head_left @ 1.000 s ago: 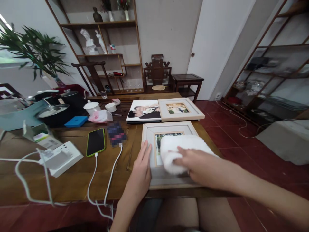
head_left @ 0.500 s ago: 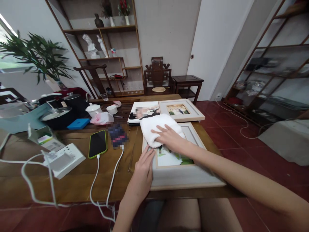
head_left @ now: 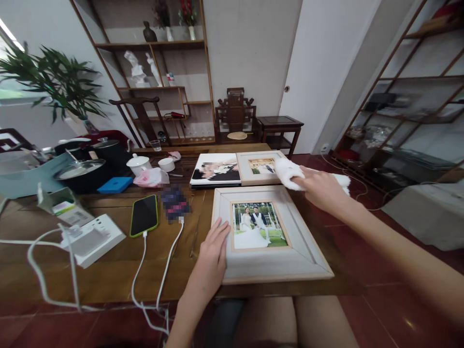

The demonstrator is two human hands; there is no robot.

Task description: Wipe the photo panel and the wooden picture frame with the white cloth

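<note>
A white picture frame [head_left: 271,266] lies face up near the table's front edge, with a photo [head_left: 259,224] of a couple on grass. My left hand [head_left: 213,246] rests along its left side, fingers stretched out over the border. Past its far right corner, my right hand [head_left: 315,186] grips a bunched white cloth [head_left: 290,171] above the table's right edge. The cloth covers the right part of a second picture frame [head_left: 248,179] behind. A photo album [head_left: 217,169] with a person on its cover sits left of that second frame.
Left on the wooden table [head_left: 145,270] are a phone [head_left: 145,215] with a green case, white charging cables [head_left: 139,275], a white box [head_left: 96,239] and a blue box [head_left: 115,184]. Behind them stand a lidded pan [head_left: 79,171] and a white pot [head_left: 138,164]. Shelves line the walls.
My right hand has moved right and away from me with the cloth, off the near frame, uncovering its photo. My left hand has stayed at the frame's left side.
</note>
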